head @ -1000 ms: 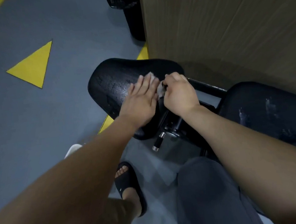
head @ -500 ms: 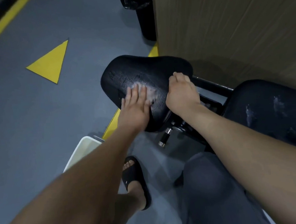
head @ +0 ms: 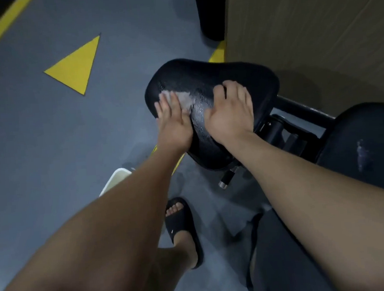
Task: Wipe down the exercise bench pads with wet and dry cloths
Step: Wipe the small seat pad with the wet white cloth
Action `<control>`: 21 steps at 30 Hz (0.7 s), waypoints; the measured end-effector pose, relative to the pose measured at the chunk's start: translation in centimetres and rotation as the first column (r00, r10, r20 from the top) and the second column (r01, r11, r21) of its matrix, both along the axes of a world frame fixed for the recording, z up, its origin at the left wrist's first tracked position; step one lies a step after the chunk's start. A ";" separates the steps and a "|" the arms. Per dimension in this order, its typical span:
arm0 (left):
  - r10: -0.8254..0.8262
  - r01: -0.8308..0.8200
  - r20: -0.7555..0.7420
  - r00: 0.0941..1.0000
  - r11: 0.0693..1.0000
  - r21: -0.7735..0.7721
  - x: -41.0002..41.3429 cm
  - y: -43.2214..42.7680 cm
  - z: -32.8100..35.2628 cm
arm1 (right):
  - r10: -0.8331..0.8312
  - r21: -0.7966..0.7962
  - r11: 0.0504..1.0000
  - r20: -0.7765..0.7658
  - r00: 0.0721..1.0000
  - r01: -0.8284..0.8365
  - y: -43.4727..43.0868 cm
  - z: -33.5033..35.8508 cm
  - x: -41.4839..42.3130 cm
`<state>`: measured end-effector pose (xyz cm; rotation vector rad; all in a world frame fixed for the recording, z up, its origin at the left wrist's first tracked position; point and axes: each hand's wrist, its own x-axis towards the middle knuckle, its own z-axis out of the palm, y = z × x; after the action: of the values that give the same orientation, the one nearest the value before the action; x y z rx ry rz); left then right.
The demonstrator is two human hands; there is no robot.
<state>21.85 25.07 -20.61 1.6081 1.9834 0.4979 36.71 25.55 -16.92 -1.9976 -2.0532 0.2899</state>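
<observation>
left hand (head: 173, 121) flat on pale cloth (head: 184, 99) — right hand (head: 230, 110) on black pad (head: 204, 76)

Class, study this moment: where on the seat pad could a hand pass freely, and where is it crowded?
Free: the seat pad's far strip, bordered by the wooden panel, and its right lobe beyond the right hand. Crowded: the middle, where the left hand presses the cloth beside it.
</observation>
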 end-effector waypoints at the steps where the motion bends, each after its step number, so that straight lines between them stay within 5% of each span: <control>1: 0.037 -0.037 0.019 0.999 0.999 0.008 0.1 0.2 0.0 | -0.013 0.012 1.000 0.007 1.000 0.013 -0.1 -0.2 -0.2; 6: 0.138 -0.130 0.180 0.974 0.990 -0.052 2.9 -4.0 0.8 | -0.046 0.042 0.998 0.034 0.998 0.045 -0.4 -0.5 -0.9; 13: 0.222 -0.216 0.103 0.970 0.974 -0.067 -0.8 3.2 0.8 | -0.054 0.045 0.998 0.106 0.993 0.050 0.0 -1.1 -1.1; 21: 0.189 -0.178 0.145 0.971 0.980 -0.083 0.6 0.5 0.8 | -0.054 0.010 0.999 0.138 0.989 0.053 0.3 -0.9 -1.3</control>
<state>22.42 25.54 -19.85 1.3103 2.0198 0.5973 35.40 25.86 -17.80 -2.1199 -2.0736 0.1385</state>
